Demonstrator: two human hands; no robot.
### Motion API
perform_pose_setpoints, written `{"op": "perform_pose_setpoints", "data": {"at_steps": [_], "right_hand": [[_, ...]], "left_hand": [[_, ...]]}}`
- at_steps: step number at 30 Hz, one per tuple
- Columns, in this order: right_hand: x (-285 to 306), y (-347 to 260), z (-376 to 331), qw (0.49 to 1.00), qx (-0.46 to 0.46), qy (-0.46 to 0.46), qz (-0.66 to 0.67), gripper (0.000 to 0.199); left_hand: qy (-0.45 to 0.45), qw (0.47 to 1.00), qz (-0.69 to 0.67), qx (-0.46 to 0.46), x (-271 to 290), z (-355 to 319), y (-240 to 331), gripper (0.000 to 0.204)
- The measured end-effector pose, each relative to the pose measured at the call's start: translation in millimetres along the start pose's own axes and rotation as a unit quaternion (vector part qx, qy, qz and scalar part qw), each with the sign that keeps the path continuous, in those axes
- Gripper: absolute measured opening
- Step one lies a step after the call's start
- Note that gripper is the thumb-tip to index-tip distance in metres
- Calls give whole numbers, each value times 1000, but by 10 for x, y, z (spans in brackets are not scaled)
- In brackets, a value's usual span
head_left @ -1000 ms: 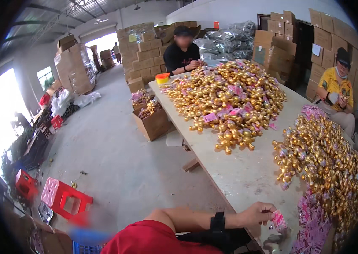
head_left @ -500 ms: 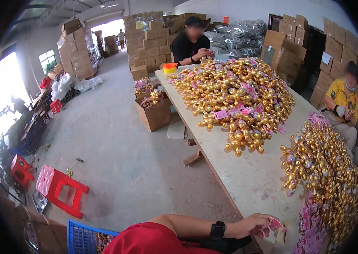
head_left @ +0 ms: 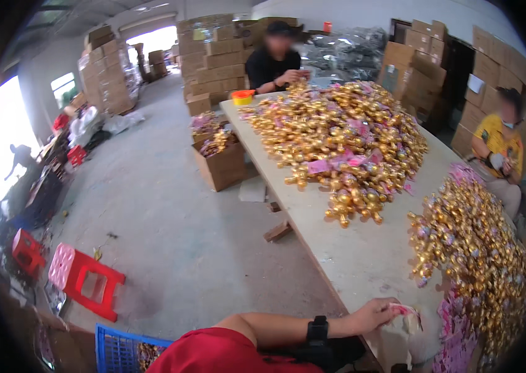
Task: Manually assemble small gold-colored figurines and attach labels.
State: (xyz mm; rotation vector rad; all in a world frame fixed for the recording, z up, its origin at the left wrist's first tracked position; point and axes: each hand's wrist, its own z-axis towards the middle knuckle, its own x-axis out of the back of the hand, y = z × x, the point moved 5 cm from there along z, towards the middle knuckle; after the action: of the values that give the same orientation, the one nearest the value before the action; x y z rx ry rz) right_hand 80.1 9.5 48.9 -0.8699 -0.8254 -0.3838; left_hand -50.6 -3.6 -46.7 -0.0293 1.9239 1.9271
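Observation:
My left hand reaches over the near end of the table, a black band on its wrist. Its fingers are closed on a small pink-and-white piece, like a printed card or wrapper. Right beside it is a pale, blurred shape that may be my right hand in a white glove; its fingers cannot be made out. Close by on the right lies a stack of pink printed cards. Beyond it spreads a heap of shiny gold balloon-animal-like figures.
A larger heap of gold figures covers the table's far part. Co-workers sit at the far end and right side. A blue crate, red stool and full carton stand left.
The view has shifted slightly. My left hand keeps its hold on the pink-and-white piece, and the pale shape beside it now shows larger.

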Motion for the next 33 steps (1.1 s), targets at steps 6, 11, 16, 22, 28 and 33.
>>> {"op": "perform_pose_setpoints", "data": {"at_steps": [6,11,16,22,28,33], "right_hand": [[119,-340,551,988,18,-101,113,15],[286,-203,689,994,62,-77,46,15],[459,-96,556,994,48,-90,29,17],[307,-75,-21,972,50,-211,94,16],[312,-261,-369,905,-50,-381,182,15],[288,-222,-198,804,-152,-512,260,16]], "left_hand": [[191,955,170,-151,204,-54,417,21],[214,967,94,-104,227,-21,568,26],[185,976,116,-18,184,-47,346,28],[122,976,180,-27,149,-222,78,27],[55,971,226,-50,11,-137,108,26],[68,963,254,-54,103,-272,74,30]]}}
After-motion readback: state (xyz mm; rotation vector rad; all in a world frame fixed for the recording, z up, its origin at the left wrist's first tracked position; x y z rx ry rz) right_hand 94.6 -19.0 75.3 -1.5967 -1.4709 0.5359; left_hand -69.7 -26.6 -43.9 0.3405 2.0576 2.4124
